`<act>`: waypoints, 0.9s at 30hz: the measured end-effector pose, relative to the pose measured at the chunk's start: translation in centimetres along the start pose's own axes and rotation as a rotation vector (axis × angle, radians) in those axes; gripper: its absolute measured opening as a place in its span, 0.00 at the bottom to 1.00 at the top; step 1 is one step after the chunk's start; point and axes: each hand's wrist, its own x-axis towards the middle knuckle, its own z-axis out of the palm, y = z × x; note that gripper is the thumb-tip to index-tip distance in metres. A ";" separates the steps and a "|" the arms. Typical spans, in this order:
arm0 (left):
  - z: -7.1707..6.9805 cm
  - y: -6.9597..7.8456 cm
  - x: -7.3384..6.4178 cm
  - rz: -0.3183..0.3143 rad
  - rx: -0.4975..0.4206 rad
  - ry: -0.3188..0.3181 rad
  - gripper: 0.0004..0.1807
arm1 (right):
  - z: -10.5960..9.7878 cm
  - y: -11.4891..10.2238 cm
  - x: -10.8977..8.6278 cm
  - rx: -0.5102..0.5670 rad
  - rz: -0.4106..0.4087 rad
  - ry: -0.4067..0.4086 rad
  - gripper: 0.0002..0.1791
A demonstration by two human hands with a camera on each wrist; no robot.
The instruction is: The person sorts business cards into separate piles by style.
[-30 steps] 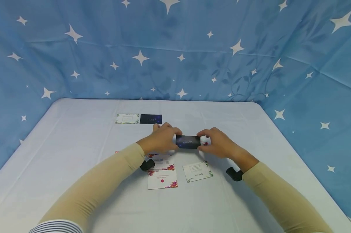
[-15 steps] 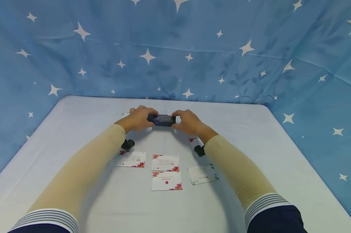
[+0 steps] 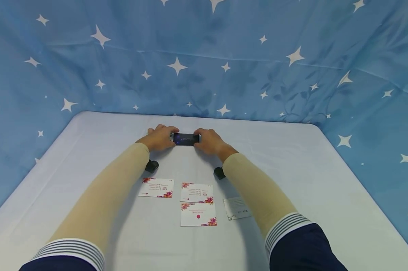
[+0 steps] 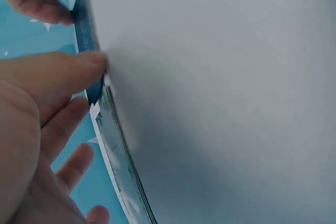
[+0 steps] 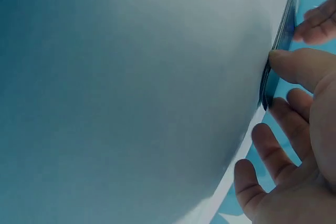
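Left hand (image 3: 159, 137) and right hand (image 3: 210, 141) sit farther out than earlier, pinching dark-blue rectangular paper cards (image 3: 186, 139) by opposite ends; likely light, bendy, best held there.

I read "XXX" on two red-flowered cards (image 3: 156, 187); the dark card's (image 3: 186, 139) print, near the table's (image 3: 268, 162) far edge, is too small.

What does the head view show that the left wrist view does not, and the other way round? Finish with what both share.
Only the head view: three white cards with red corner prints, a paler card partly hidden by the right sleeve, and striped cuffs.

Only the left wrist view: the layered edges of the leaf-print pile.

Both: the left hand and right hand pinching the dark cards, the white table, and the starry blue curtain.
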 end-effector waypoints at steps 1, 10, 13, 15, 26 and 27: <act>0.0 0.0 0.0 -0.007 -0.003 -0.005 0.34 | 0.0 0.0 0.0 -0.011 -0.001 -0.002 0.29; -0.3 0.1 0.3 -0.033 -0.024 -0.027 0.32 | -0.1 0.1 -0.2 -0.010 0.040 0.006 0.33; -0.2 0.1 0.3 -0.037 -0.029 -0.031 0.32 | 0.0 0.1 -0.2 0.026 0.046 0.001 0.33; -0.1 0.2 0.3 -0.041 -0.031 -0.032 0.32 | 0.0 0.0 -0.2 0.045 0.045 0.001 0.33; -0.7 0.3 0.0 -0.045 -0.048 -0.034 0.36 | -0.5 0.1 -0.8 0.052 0.044 0.012 0.36; -0.8 0.4 0.0 -0.044 -0.054 -0.031 0.37 | -0.7 0.0 -0.9 0.060 0.040 0.014 0.37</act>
